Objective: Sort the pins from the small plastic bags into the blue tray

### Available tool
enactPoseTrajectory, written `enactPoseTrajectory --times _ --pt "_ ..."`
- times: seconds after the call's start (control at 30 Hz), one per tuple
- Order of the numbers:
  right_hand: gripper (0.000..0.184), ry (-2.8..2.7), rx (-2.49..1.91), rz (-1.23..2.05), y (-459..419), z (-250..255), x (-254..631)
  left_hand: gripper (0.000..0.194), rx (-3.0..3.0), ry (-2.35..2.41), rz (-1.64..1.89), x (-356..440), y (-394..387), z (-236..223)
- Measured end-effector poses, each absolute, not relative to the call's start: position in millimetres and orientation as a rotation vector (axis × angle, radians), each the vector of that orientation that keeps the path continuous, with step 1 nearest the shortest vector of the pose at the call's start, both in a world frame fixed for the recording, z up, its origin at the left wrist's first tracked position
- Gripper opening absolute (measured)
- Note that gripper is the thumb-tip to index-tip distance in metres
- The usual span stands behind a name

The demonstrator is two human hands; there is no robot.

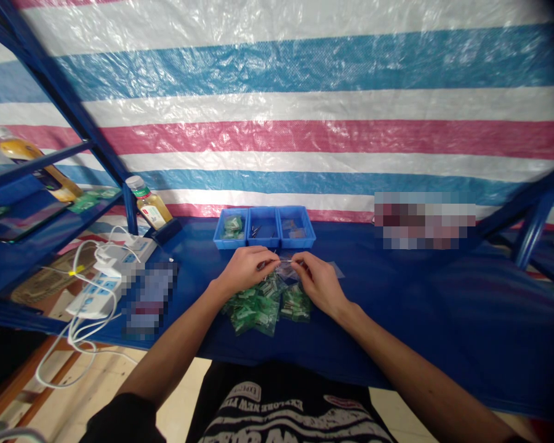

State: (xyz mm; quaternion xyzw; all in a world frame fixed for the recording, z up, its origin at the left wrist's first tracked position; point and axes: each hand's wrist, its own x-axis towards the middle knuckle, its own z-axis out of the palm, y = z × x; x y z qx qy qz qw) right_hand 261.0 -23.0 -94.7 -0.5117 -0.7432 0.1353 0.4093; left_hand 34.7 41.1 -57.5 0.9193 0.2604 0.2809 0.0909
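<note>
Head view is looking down on the left hand (244,271) and right hand (321,284), which are meeting above a blue-clothed worktop (397,320). Their fingers (268,263) are nearly closed, pinching opposite ends of a slim shiny strip (284,261), too small to identify. A heap of green plastic packets (266,311) is lying just below both hands. Beyond them, a blue three-compartment tray (231,237) is holding green packets in its left compartment, small dark metal pieces in the middle and flat items on the right.
</note>
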Motion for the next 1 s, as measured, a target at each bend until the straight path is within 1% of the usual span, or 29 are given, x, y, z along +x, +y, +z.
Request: enactPoseTrajectory --times 0.13,0.23,0.47,0.77,0.83,0.9,1.0 --pt "0.014 -1.855 -1.253 0.347 -23.2 -95.2 261.2 0.028 2.723 0.783 0.827 33.8 41.3 -57.8" --pt "0.018 -1.881 -1.241 0.33 -22.9 -94.8 261.2 0.028 2.73 0.78 0.831 33.9 41.7 -58.5" --pt "0.02 -1.867 -1.301 0.292 -22.3 -94.3 261.3 0.029 2.727 0.787 0.858 33.4 42.7 -58.8" --pt "0.028 -1.876 -1.345 0.27 -21.7 -95.5 262.0 0.03 2.73 0.764 0.878 33.0 42.5 -57.9" --pt "0.025 -1.86 -1.346 0.3 -22.0 -96.0 262.3 0.03 2.731 0.763 0.877 32.7 42.5 -57.6" --pt "0.017 -1.831 -1.334 0.343 -22.3 -97.1 262.3 0.03 2.728 0.771 0.878 32.2 42.6 -57.6" --pt "0.018 -1.815 -1.306 0.365 -22.2 -99.0 262.1 0.028 2.716 0.791 0.883 31.4 42.7 -58.3"
